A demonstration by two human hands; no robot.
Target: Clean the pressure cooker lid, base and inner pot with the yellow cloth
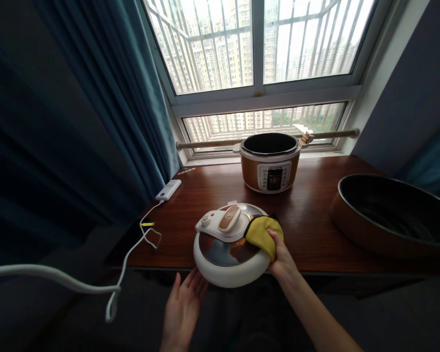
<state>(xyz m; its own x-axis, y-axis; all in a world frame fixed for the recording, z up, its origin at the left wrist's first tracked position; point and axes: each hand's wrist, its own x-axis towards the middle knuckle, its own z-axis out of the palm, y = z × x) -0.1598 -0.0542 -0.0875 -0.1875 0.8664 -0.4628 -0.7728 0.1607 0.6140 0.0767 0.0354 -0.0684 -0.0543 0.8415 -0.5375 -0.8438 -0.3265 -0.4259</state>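
The pressure cooker lid (223, 254), a pale ring around a shiny metal top with a tan handle, sits at the table's front edge and juts a little over it. My right hand (281, 259) grips a folded yellow cloth (266, 234) with dark trim, pressing it on the lid's right side. Below the lid's left rim, my left hand (186, 298) is palm up with fingers stretched out; its fingertips are partly hidden by the rim. Behind the lid stands the electric pressure cooker (251, 173), lidless, its dark inner pot (271, 143) showing and its display lit.
A large brown pan (366, 232) with a dark inside stands on the table's right. At the left lie a white power strip (169, 189), its looping white cable (126, 259) and a small yellow strip (147, 224). A blue curtain (131, 98) hangs beside the barred window.
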